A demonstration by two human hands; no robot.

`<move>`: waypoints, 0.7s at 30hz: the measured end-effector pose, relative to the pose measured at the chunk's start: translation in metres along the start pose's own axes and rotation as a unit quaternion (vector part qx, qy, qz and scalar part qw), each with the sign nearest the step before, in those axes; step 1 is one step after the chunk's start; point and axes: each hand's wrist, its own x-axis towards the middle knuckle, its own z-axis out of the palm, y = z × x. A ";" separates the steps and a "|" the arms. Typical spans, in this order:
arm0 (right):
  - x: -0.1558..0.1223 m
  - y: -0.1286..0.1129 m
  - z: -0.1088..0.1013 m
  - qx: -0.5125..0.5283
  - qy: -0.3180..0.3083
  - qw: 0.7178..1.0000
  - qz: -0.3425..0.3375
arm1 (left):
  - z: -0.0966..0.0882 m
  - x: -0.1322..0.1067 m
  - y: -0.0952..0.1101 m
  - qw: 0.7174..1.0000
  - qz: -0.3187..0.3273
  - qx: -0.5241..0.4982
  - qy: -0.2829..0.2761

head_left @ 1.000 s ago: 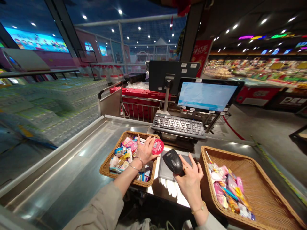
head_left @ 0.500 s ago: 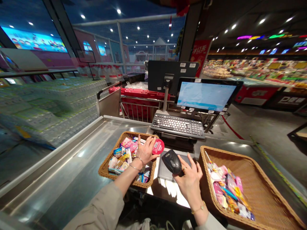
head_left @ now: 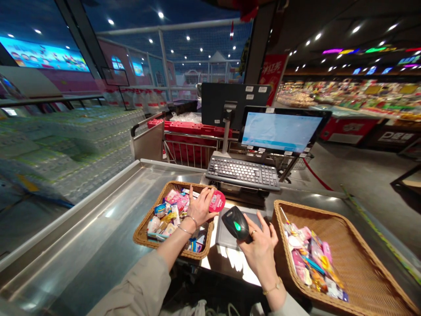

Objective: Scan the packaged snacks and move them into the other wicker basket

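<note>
My left hand pinches a round red package over the right rim of the smaller wicker basket. A barcode on the package's flat face is turned up. Candy and small packets fill that basket. In my right hand is a black barcode scanner, with a green light glowing on its top. Its head points toward the red package, a small gap apart. Right of this hand stands a larger wicker basket, holding a heap of colourful small packets at its left side.
A keyboard sits behind my hands, with a lit monitor and a second, dark-backed monitor beyond. The metal counter extends left, edged by a raised rim. A metal cart stands behind the counter.
The scanner's top now shows a green light that was not lit before. Both hands keep nearly the same place; the whole view has shifted very slightly.
</note>
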 end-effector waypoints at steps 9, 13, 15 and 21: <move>-0.004 0.008 -0.005 -0.030 0.031 0.999 0.017 | 0.006 0.009 0.006 1.000 0.017 -0.011 0.001; -0.006 0.014 -0.012 -0.037 0.041 0.998 0.034 | 0.008 0.017 0.014 1.000 0.026 -0.016 0.002; -0.008 0.017 -0.016 -0.044 0.046 0.997 0.043 | 0.010 0.021 0.019 0.999 0.034 -0.020 0.002; -0.016 0.030 -0.026 -0.074 0.062 0.993 0.072 | 0.016 0.035 0.037 0.997 0.060 -0.041 -0.006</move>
